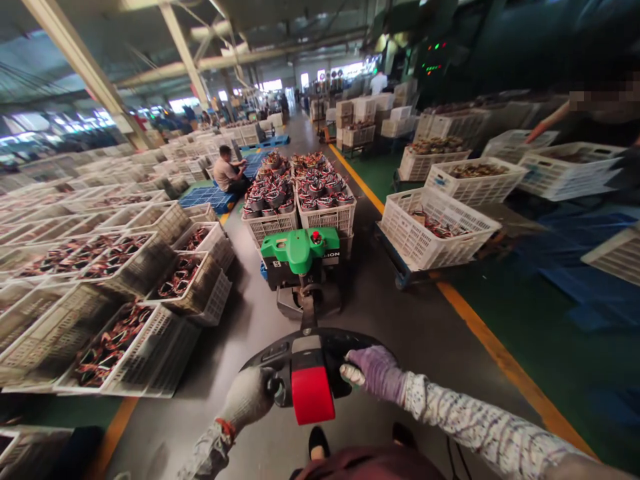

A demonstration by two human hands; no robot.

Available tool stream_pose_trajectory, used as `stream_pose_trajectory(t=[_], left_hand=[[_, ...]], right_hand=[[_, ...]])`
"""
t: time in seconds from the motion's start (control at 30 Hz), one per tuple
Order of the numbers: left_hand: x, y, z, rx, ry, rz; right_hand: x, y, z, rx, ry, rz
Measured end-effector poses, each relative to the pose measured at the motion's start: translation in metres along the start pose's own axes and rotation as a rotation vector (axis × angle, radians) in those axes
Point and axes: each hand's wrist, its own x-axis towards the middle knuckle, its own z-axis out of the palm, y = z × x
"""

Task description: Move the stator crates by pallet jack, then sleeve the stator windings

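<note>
My left hand (250, 395), in a whitish glove, is wrapped round the left side of the black tiller handle (306, 341) of an electric pallet truck. My right hand (375, 373), in a purple glove, grips the handle's right side. Between both hands sits a red block (313, 395) on the handle. Beyond the handle is the truck's green cover (301, 247) with a red knob (316, 237) on top. Ahead of the truck stand white crates (327, 219) heaped with dark round parts with red and white wires.
Rows of filled crates (135, 347) line the left side. On the right, a crate (437, 227) rests on a low blue cart (400, 257) beside a yellow floor line (485, 333). A person (229, 175) sits by blue pallets (207, 198); another person's arm (550, 123) reaches over crates.
</note>
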Motion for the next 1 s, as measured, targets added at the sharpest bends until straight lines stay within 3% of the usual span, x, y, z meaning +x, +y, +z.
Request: stream_pose_trajectory(t=[0.3, 0.43, 0.73, 1.0], left_hand=[[0.005, 0.158, 0.039, -0.120, -0.024, -0.152], [0.016, 0.203, 0.049, -0.160, -0.007, -0.204], [0.041, 0.244, 0.044, -0.214, 0.040, -0.276], [0.065, 0.241, 0.033, -0.222, 0.049, -0.302]], right_hand=[[-0.014, 0.157, -0.022, -0.071, 0.000, -0.191], [-0.005, 0.204, -0.027, -0.085, 0.002, -0.287], [0.019, 0.244, -0.053, -0.036, -0.015, -0.312], [0.051, 0.250, -0.064, -0.017, -0.003, -0.327]])
